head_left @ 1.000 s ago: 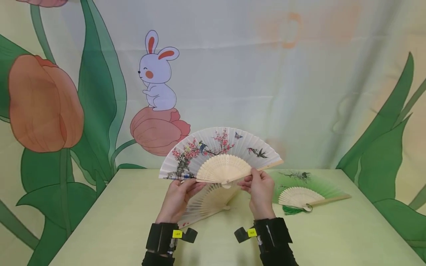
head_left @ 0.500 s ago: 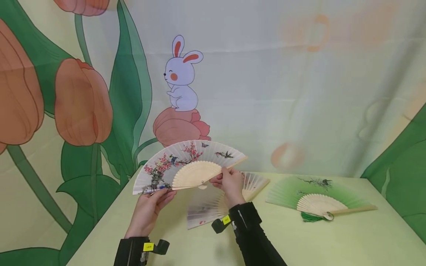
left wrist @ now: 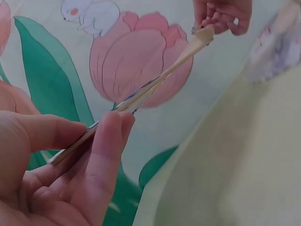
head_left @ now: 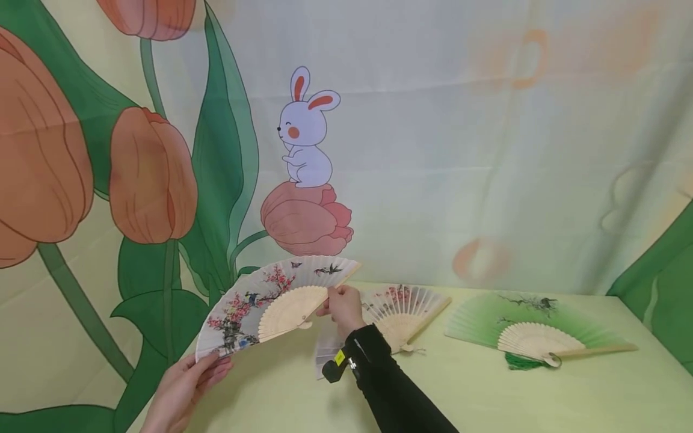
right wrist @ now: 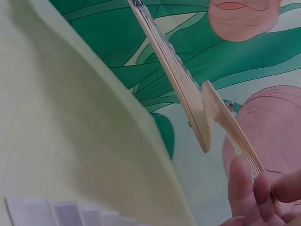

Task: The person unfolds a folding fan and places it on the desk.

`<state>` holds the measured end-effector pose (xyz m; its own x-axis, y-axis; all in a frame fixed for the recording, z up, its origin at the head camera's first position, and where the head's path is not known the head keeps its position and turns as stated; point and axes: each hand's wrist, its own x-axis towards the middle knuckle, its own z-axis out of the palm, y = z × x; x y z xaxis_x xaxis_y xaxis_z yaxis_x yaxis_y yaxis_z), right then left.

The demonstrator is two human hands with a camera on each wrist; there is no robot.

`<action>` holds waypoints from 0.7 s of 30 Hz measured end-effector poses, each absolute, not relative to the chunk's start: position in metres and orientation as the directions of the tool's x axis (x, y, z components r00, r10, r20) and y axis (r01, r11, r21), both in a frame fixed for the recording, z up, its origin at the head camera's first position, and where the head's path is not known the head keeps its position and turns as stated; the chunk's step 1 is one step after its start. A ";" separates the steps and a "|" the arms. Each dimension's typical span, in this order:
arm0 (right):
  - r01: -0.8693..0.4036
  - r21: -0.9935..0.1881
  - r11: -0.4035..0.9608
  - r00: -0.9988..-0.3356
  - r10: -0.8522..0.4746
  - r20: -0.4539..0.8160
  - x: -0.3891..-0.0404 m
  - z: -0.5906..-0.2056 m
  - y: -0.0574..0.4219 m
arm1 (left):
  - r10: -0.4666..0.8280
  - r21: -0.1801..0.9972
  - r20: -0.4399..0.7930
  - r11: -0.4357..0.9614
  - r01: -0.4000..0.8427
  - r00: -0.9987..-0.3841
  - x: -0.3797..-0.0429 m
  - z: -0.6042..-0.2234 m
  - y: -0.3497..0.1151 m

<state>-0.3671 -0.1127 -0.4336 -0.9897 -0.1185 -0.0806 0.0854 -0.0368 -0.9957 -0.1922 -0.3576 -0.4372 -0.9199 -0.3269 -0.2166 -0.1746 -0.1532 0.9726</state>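
A white folding fan with red blossoms, birds and pale pierced ribs is spread wide above the table's left part, tilted with its right end higher. My left hand pinches its lower left end stick between thumb and fingers; the left wrist view shows that stick edge-on in the left hand. At the other end, my right hand pinches the right guard stick. The right wrist view has the fan edge-on, with the right hand's fingers on its near stick.
Behind my right forearm a second white fan lies spread on the table, partly covered. Farther right lies a spread green fan with a green tassel. A printed curtain with tulips and a rabbit hangs at the back.
Both hands have carried the held fan left over the table and tilted it more, its left end dropping. The view has turned left, and more of the second white fan shows.
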 end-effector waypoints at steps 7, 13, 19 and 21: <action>0.058 -0.991 0.120 -0.979 -0.187 -0.080 -0.381 -0.459 -0.133 | -0.378 0.945 -0.306 -0.008 -0.328 -0.873 -0.176 -0.455 -0.379; 0.129 -0.977 0.168 -0.958 -0.234 -0.166 -0.388 -0.478 -0.140 | -0.395 0.897 -0.361 0.103 -0.431 -0.845 -0.169 -0.467 -0.387; 0.122 -0.970 0.211 -0.950 -0.260 -0.176 -0.393 -0.477 -0.143 | -0.405 0.870 -0.380 0.149 -0.470 -0.832 -0.167 -0.478 -0.391; 0.113 -0.968 0.225 -0.949 -0.264 -0.172 -0.395 -0.479 -0.146 | -0.423 0.865 -0.383 0.146 -0.480 -0.821 -0.167 -0.481 -0.392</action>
<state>-0.3949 -0.1458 -0.4788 -0.9491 -0.2636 -0.1723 0.1131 0.2252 -0.9677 -0.1671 -0.3919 -0.4806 -0.8207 -0.4235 -0.3835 -0.4796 0.1459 0.8653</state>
